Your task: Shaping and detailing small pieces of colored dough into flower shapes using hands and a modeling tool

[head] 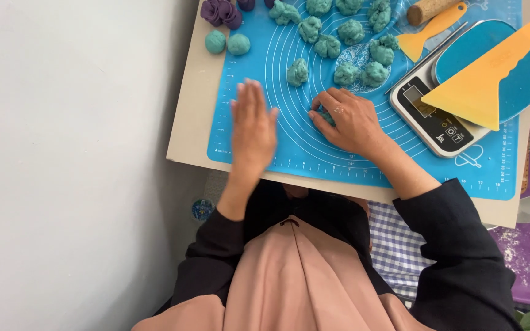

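The right hand [346, 121] is cupping a teal dough lump [328, 117] on the blue mat [302, 150], fingers curled around it. The left hand [253, 129] is pressing flat, fingers spread. The dough looks soft and light, best gripped gently around its sides.

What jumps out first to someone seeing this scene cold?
The bright blue mat fills the board, scattered along its far side with rough teal dough lumps. The right hand cups one dough piece at mid-mat, while the left hand lies flat beside it. A yellow scraper rests across a kitchen scale on the right.
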